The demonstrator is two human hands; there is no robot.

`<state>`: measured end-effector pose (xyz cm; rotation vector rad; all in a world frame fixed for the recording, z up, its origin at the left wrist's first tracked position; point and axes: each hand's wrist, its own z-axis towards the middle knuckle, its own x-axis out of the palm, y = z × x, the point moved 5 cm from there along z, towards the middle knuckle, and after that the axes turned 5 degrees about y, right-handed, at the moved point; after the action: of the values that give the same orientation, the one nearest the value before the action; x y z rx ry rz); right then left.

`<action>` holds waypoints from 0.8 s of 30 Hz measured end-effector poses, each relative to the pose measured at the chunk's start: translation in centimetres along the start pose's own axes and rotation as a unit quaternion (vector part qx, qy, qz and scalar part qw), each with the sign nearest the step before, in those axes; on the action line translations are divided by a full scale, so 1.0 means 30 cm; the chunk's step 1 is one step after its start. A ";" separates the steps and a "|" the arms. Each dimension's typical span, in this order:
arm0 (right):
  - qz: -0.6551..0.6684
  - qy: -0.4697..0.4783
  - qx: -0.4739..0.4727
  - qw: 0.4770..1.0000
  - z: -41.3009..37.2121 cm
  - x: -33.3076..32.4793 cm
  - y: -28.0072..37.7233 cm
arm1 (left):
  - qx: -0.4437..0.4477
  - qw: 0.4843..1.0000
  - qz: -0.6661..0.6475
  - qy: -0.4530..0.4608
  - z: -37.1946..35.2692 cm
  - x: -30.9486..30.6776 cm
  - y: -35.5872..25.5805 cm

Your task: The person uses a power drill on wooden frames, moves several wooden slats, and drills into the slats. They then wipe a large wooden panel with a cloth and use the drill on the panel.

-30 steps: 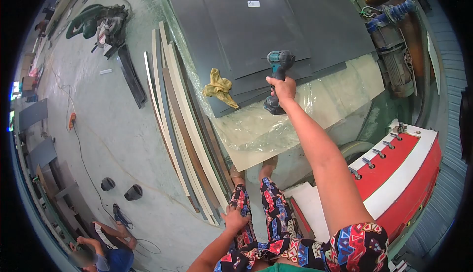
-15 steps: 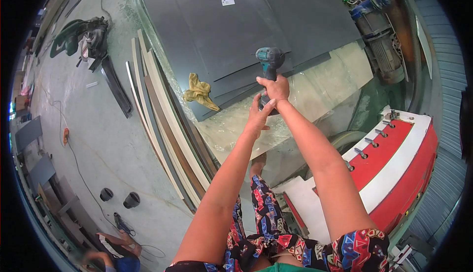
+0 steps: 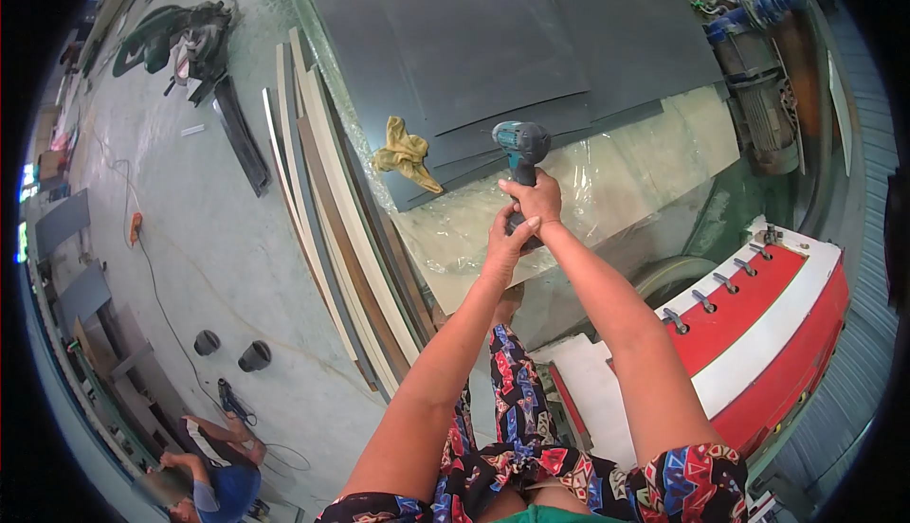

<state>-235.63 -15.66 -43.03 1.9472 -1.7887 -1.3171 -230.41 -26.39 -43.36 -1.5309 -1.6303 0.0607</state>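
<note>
A teal and black cordless drill is held upright over the edge of the stacked sheets, its short nose pointing left. My right hand is wrapped round its handle. Just below, my left hand closes on the drill's dark base, close against the right wrist; part of the base is hidden by the fingers. Dark grey sheets lie beyond the drill, on top of a pale board covered in clear plastic film. A crumpled yellow cloth rests on the sheets' near left corner.
Long strips lie left of the stack. Farther left are a green saw, two black pots and a cable with an orange socket. A red and white machine stands at right, a motor behind it. Another person sits lower left.
My left hand has closed in on the drill's base, its fingers less spread. Both hands and the drill sit slightly lower in view, and the surroundings have shifted right and down.
</note>
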 end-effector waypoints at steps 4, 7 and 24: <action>0.014 0.011 -0.010 1.000 0.001 0.037 0.002 | -0.015 1.000 0.027 -0.004 -0.020 -0.046 -0.015; 0.060 0.010 -0.023 0.998 0.000 0.040 -0.013 | -0.051 0.997 0.050 0.026 -0.019 -0.127 -0.012; 0.188 0.011 -0.020 0.982 -0.149 -0.088 -0.136 | -0.039 0.868 0.466 -0.167 0.311 -0.592 -0.050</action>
<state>-229.31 -14.14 -41.85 1.4964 -1.9772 -1.1868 -239.68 -36.75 -57.90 -2.3409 -0.9771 0.8273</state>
